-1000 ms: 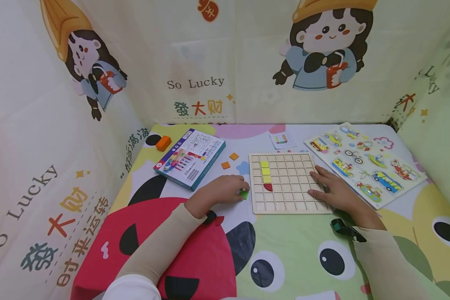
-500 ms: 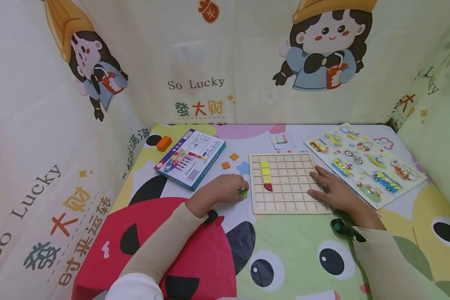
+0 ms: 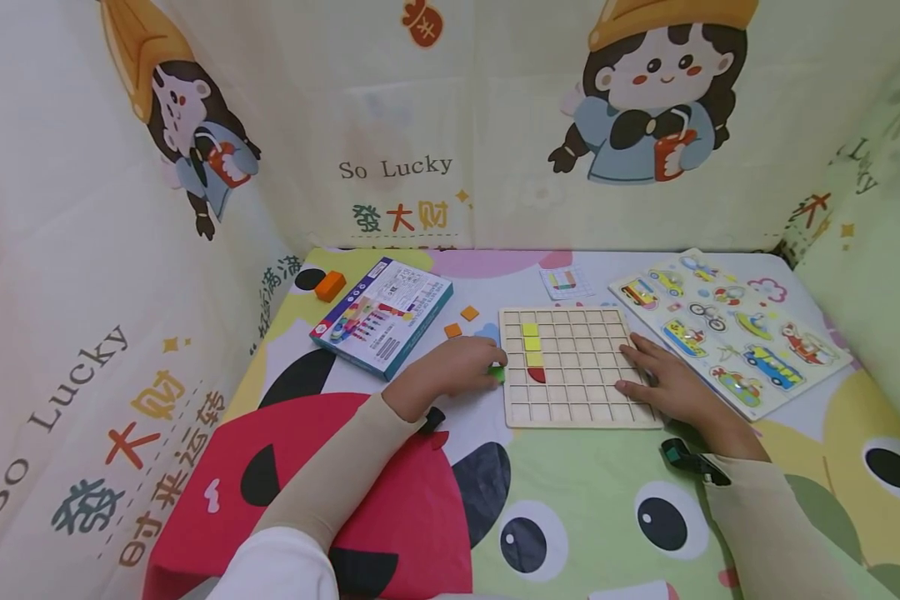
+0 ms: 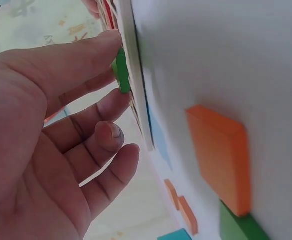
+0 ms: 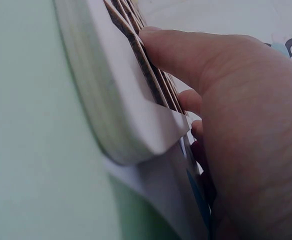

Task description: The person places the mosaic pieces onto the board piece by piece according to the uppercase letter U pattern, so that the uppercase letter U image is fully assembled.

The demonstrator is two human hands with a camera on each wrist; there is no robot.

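My left hand (image 3: pixel 453 367) is at the left edge of a wooden grid board (image 3: pixel 581 350). Between its thumb and fingers it pinches a small green tile (image 4: pixel 121 71), seen edge-on in the left wrist view; the tile's full shape is hidden. A short column of yellow square tiles (image 3: pixel 532 342) sits in the board's left part, with a red rounded piece (image 3: pixel 537 375) just below. My right hand (image 3: pixel 667 382) rests on the board's right edge, its fingers spread and fairly straight. The right wrist view shows its thumb touching the grid's raised strips (image 5: pixel 158 75).
A flat blue-edged box (image 3: pixel 382 317) lies left of the board, beside an orange block (image 3: pixel 330 287). Two small orange tiles (image 3: pixel 469 313) lie between box and board. Behind the board is a pattern card (image 3: pixel 566 282); a vehicle picture puzzle (image 3: pixel 731 325) lies to the right.
My left hand has shifted a little to the right and away from me with the green tile, up to the board's left edge. The right hand stays in place.
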